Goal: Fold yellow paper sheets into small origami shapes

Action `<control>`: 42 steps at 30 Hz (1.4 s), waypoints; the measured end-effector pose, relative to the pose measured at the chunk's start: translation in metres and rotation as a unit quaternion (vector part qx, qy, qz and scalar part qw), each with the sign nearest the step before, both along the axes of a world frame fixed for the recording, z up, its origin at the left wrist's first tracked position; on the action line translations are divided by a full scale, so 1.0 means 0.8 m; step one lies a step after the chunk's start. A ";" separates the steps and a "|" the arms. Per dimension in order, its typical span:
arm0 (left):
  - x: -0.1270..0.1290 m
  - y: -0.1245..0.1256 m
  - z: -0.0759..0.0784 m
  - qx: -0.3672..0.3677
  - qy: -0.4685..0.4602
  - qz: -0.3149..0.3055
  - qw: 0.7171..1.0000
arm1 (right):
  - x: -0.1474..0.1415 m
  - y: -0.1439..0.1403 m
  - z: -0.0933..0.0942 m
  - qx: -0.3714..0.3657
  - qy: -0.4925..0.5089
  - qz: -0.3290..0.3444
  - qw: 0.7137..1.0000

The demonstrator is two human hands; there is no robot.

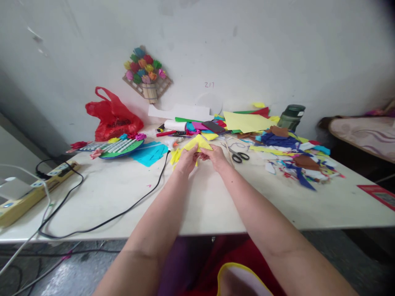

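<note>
A folded piece of yellow paper [199,142] is held up over the white table [212,205], its peak pointing away from me. My left hand [187,159] pinches its left side, and my right hand [215,157] grips the right corner. The fingers of both hands are closed on it and meet near its lower edge. More yellow paper pieces [175,156] lie just left of my left hand. Black-handled scissors [240,157] rest to the right of my right hand. Blue paper sheets [149,153] lie farther left.
A pile of colored scraps [296,152] covers the right side, with a dark green bottle [291,117] behind it. At left are a red plastic bag [114,117], a green round craft piece [123,149] and a power strip [40,193]. A black cord [123,213] crosses the table.
</note>
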State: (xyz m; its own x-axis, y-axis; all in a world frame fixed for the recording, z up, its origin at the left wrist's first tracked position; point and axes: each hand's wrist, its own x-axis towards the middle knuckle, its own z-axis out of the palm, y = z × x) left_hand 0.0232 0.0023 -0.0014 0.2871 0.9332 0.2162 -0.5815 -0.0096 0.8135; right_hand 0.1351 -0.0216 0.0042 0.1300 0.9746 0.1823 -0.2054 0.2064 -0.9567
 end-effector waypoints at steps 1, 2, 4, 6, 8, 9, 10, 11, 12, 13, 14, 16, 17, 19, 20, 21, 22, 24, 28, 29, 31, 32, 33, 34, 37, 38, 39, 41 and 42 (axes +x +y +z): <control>-0.001 0.000 0.000 0.005 0.019 0.009 1.000 | 0.001 0.001 -0.001 0.001 0.001 -0.001 1.000; -0.002 0.001 0.000 0.011 0.042 0.017 0.999 | 0.002 0.001 -0.001 0.002 0.002 -0.002 1.000; -0.005 0.002 0.000 0.021 0.089 0.033 0.995 | 0.003 0.002 -0.001 0.002 0.005 -0.001 1.000; -0.008 0.004 0.001 0.028 0.129 0.048 0.990 | 0.004 0.002 0.000 0.005 0.011 0.000 1.000; -0.011 0.006 0.002 0.028 0.155 0.073 0.985 | 0.005 0.002 0.001 0.006 0.015 -0.005 1.000; -0.012 0.007 0.002 0.028 0.162 0.088 0.983 | 0.006 0.001 0.002 0.006 0.017 -0.008 1.000; -0.013 0.009 0.002 0.029 0.164 0.103 0.981 | 0.007 0.001 0.003 0.005 0.018 -0.012 1.000; -0.014 0.010 0.002 0.032 0.165 0.116 0.979 | 0.007 0.001 0.003 0.003 0.018 -0.014 1.000; -0.015 0.011 0.001 0.036 0.165 0.125 0.978 | 0.008 0.000 0.003 0.001 0.018 -0.016 1.000; -0.016 0.013 0.001 0.041 0.166 0.131 0.977 | 0.008 0.000 0.004 -0.002 0.017 -0.017 1.000; -0.016 0.014 0.000 0.045 0.168 0.134 0.976 | 0.008 0.000 0.004 -0.003 0.017 -0.017 1.000; -0.016 0.015 -0.001 0.055 0.173 0.138 0.974 | 0.008 -0.001 0.004 -0.003 0.018 -0.017 1.000; -0.017 0.015 -0.001 0.059 0.174 0.139 0.973 | 0.008 -0.001 0.003 -0.001 0.018 -0.016 1.000; -0.017 0.015 -0.001 0.058 0.171 0.138 0.974 | 0.008 0.000 0.003 0.005 0.017 -0.014 1.000; -0.018 0.014 0.000 0.051 0.166 0.133 0.976 | 0.009 0.000 0.002 0.008 0.017 -0.013 1.000; -0.018 0.014 0.000 0.041 0.162 0.122 0.978 | 0.010 0.000 0.002 0.010 0.017 -0.011 1.000; -0.019 0.014 0.000 0.029 0.157 0.106 0.981 | 0.011 0.001 0.001 0.011 0.017 -0.009 1.000; -0.022 0.014 0.000 0.007 0.147 0.065 0.987 | 0.013 0.001 0.001 0.010 0.015 -0.002 1.000; -0.030 0.017 0.003 -0.007 0.127 0.035 0.991 | 0.016 0.000 0.002 -0.008 -0.005 0.017 1.000; -0.034 0.019 0.004 -0.006 0.125 0.037 0.991 | 0.017 -0.001 0.002 -0.013 -0.011 0.023 1.000; -0.040 0.022 0.006 -0.006 0.126 0.053 0.991 | 0.018 -0.003 0.003 -0.020 -0.024 0.035 0.999; -0.044 0.024 0.006 0.000 0.139 0.053 0.989 | 0.018 -0.003 0.004 -0.022 -0.030 0.041 0.998; -0.047 0.025 0.007 0.004 0.159 0.048 0.986 | 0.019 -0.004 0.004 -0.022 -0.035 0.046 0.998; -0.049 0.026 0.007 0.010 0.176 0.043 0.984 | 0.020 -0.004 0.004 -0.023 -0.041 0.051 0.998; -0.052 0.024 0.008 0.028 0.218 0.009 0.975 | 0.023 -0.006 0.006 -0.030 -0.056 0.067 0.996; -0.052 0.023 0.008 0.035 0.227 0.001 0.973 | 0.024 -0.007 0.006 -0.031 -0.061 0.071 0.995; -0.051 0.021 0.009 0.041 0.234 -0.005 0.971 | 0.025 -0.007 0.007 -0.032 -0.067 0.073 0.995; -0.048 0.018 0.010 0.050 0.247 -0.004 0.968 | 0.024 -0.009 0.008 -0.035 -0.079 0.077 0.993; -0.046 0.017 0.010 0.052 0.254 0.002 0.966 | 0.024 -0.010 0.009 -0.037 -0.086 0.079 0.993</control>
State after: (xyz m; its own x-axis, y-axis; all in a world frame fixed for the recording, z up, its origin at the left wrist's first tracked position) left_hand -0.0135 0.0162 0.0069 0.3765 0.9155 0.1417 -0.1074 -0.1088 0.9883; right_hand 0.1543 -0.0293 0.0114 -0.0513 0.9921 0.1149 -0.0622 0.1116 -0.9918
